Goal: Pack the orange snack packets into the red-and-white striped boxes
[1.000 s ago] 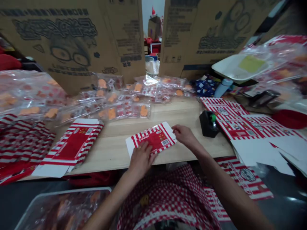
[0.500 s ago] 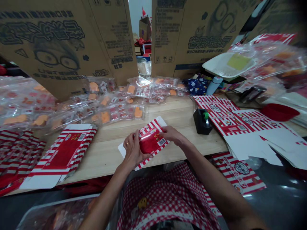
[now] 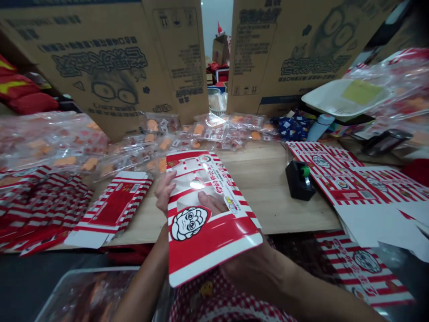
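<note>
A red-and-white striped carton (image 3: 214, 237) with a clear window and a printed cartoon face is raised above the table edge, tilted, its window side towards me. My left hand (image 3: 165, 192) is closed on the carton's left edge, fingers curled against the side. Through the window I see the stretched fingers of my right hand (image 3: 212, 202); whether they are inside the carton or behind it, I cannot tell. My right wrist comes out from under the carton's lower right side. Left of it on the table lies another striped carton (image 3: 114, 197), red back panel up.
Clear packs with orange pieces (image 3: 201, 130) line the table's back, before large cardboard boxes (image 3: 110, 58). A black tape dispenser (image 3: 299, 181) stands right of the carton; flat printed sheets (image 3: 362, 214) overhang the right edge. Striped cartons (image 3: 50, 205) pile up at left.
The carton has been lifted off the table towards me and turned from its red barcode side to its window side. My right hand has moved from its edge to behind the window. The view has shifted left.
</note>
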A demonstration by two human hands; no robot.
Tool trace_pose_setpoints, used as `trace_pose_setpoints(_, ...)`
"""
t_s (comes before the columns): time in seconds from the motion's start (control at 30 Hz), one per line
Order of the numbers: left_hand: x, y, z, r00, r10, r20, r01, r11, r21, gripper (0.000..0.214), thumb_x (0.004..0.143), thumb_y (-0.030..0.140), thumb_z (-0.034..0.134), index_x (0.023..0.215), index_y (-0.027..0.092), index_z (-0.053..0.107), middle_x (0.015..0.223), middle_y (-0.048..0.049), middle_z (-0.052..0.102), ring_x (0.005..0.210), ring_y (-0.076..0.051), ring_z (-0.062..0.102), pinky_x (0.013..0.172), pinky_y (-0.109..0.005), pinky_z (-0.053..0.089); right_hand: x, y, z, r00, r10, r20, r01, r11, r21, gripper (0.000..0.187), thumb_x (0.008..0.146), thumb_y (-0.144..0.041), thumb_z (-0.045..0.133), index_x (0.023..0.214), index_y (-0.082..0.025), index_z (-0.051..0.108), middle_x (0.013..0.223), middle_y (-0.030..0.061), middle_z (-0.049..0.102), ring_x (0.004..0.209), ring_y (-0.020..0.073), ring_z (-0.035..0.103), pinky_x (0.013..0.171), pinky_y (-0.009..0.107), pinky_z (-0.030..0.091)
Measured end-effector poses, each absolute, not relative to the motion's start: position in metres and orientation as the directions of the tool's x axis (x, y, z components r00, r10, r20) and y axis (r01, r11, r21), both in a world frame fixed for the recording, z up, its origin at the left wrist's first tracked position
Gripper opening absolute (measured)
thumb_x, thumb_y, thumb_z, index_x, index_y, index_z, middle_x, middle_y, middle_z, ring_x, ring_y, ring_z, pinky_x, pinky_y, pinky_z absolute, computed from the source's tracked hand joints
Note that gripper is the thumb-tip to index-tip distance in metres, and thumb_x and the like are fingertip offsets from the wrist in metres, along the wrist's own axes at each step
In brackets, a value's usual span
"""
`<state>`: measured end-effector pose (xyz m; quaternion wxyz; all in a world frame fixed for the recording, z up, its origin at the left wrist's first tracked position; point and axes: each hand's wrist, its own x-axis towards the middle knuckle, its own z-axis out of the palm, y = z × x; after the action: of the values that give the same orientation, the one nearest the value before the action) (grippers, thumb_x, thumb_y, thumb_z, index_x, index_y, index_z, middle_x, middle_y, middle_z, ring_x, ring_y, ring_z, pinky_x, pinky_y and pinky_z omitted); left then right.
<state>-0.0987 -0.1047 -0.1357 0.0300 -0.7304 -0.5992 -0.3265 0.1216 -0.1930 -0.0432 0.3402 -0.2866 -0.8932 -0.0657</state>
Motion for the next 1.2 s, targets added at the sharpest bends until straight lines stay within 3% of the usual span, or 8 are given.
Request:
trace_pose_setpoints(0.1,-0.093,-0.107,-0.134,0.061,0.658,0.751,0.77,-0.51,0.384,0.073,0.086,0.061,0.058,0.147,0.034,0.027,0.145,-0.0123,0.049,0.136,-0.038,0.048,0.106,-0.062,0.044,0.119,-0.189,-0.056,-0.508,0.524,0.683,0.581,0.794,-0.177,0.052,0.082,-0.003,0.05,0.133,-0.01,0.06,0.127,0.0159,0.069,0.118,0.0285,0.064,0.105,0.045,0.052)
trace_pose_setpoints(0.23,-0.067,-0.115,-0.137,0.234,0.59,0.773,0.576,-0.724,0.379,0.079,0.09,0.058,0.054,0.155,0.028,0.022,0.142,-0.0158,0.054,0.13,-0.033,0.056,0.105,-0.051,0.051,0.125,-0.173,-0.053,-0.497,0.607,0.621,0.53,0.778,-0.337,0.051,0.082,-0.003,0.048,0.13,-0.013,0.061,0.118,0.0124,0.072,0.108,0.0243,0.068,0.095,0.04,0.058)
trace_pose_setpoints(0.43,-0.061,-0.122,-0.11,0.307,0.578,0.756,0.42,-0.795,0.437,0.034,0.098,0.03,0.052,0.13,0.03,0.063,0.127,-0.0065,0.071,0.117,-0.024,0.068,0.102,-0.042,0.055,0.137,-0.171,-0.045,-0.564,0.408,0.718,0.404,0.894,-0.191,0.039,0.08,-0.003,0.048,0.111,-0.018,0.068,0.109,0.0096,0.074,0.112,0.0252,0.064,0.102,0.046,0.052)
trace_pose_setpoints(0.57,-0.055,-0.121,-0.096,-0.089,0.803,0.589,0.389,-0.517,0.763,0.025,0.092,0.039,0.062,0.097,0.02,0.078,0.097,-0.0058,0.08,0.086,-0.024,0.075,0.081,-0.035,0.062,0.155,-0.157,-0.052,-0.085,0.559,0.825,0.571,0.706,-0.419,0.049,0.088,-0.008,0.051,0.134,-0.023,0.058,0.131,0.0093,0.065,0.127,0.0263,0.056,0.108,0.049,0.044)
trace_pose_setpoints(0.63,-0.047,-0.125,-0.092,-0.235,0.898,0.373,0.252,-0.314,0.915,0.026,0.088,0.043,0.068,0.088,0.018,0.078,0.085,-0.0038,0.079,0.073,-0.021,0.074,0.07,-0.031,0.062,0.16,-0.143,-0.061,0.154,0.748,0.646,0.479,0.515,-0.711,0.042,0.098,-0.023,0.048,0.14,-0.023,0.053,0.134,0.01,0.064,0.126,0.0257,0.057,0.107,0.046,0.045)
trace_pose_setpoints(0.73,-0.032,-0.136,-0.093,-0.076,0.993,0.091,0.042,-0.088,0.995,0.029,0.082,0.047,0.073,0.087,0.019,0.076,0.08,-0.0031,0.078,0.072,-0.022,0.073,0.065,-0.031,0.061,0.16,-0.12,-0.079,0.093,0.969,0.229,0.176,0.211,-0.962,0.049,0.104,-0.049,0.032,0.131,-0.018,0.058,0.116,0.0114,0.072,0.106,0.0232,0.068,0.092,0.037,0.053)
trace_pose_setpoints(0.93,-0.014,-0.145,-0.115,0.091,0.993,-0.074,-0.064,0.08,0.995,0.03,0.083,0.047,0.074,0.091,0.018,0.071,0.078,-0.0023,0.076,0.072,-0.022,0.072,0.066,-0.031,0.06,0.154,-0.089,-0.105,0.189,0.977,-0.098,0.25,-0.144,-0.958,0.067,0.099,-0.065,0.02,0.059,-0.022,0.051,0.061,0.0089,0.064,0.061,0.0194,0.058,0.061,0.028,0.044)
trace_pose_setpoints(1.2,0.01,-0.154,-0.127,0.054,0.996,0.074,0.154,-0.081,0.985,0.034,0.094,0.044,0.059,0.115,0.017,0.057,0.101,-0.0083,0.075,0.083,-0.02,0.071,0.073,-0.029,0.055,0.158,-0.055,-0.139,0.41,0.906,-0.1,0.26,-0.221,-0.94,0.061,0.096,-0.059,0.026,0.051,-0.024,0.046,0.059,0.0101,0.064,0.06,0.0214,0.054,0.057,0.03,0.035)
